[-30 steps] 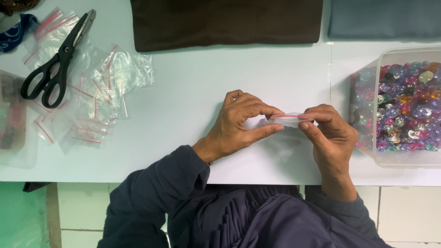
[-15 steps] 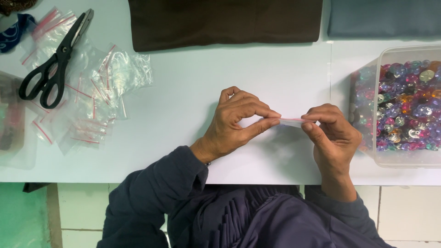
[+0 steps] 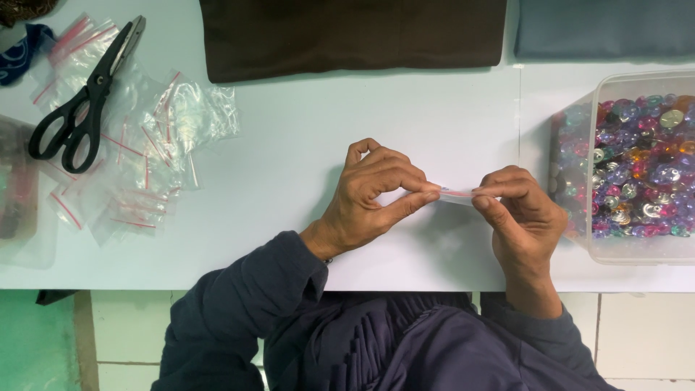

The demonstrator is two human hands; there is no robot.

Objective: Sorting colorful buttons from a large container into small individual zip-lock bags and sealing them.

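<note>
My left hand [image 3: 373, 195] and my right hand [image 3: 521, 213] pinch the two ends of a small clear zip bag [image 3: 456, 194] with a red strip, held edge-on just above the white table [image 3: 311, 145]. The thumb and forefinger of each hand press along its top edge. What the bag contains is hidden by my fingers. A clear plastic tub [image 3: 630, 163] full of colourful shiny beads stands right beside my right hand.
A pile of empty clear zip bags [image 3: 137, 152] lies at the left, with black scissors [image 3: 83, 98] on top. A folded brown cloth [image 3: 355, 32] and a grey-blue cloth [image 3: 604, 27] lie along the far edge. The table's front edge runs just under my wrists.
Both hands stay in place with the small bag between them. My fingers have slid slightly along its top edge, and the hands sit a little further apart.
</note>
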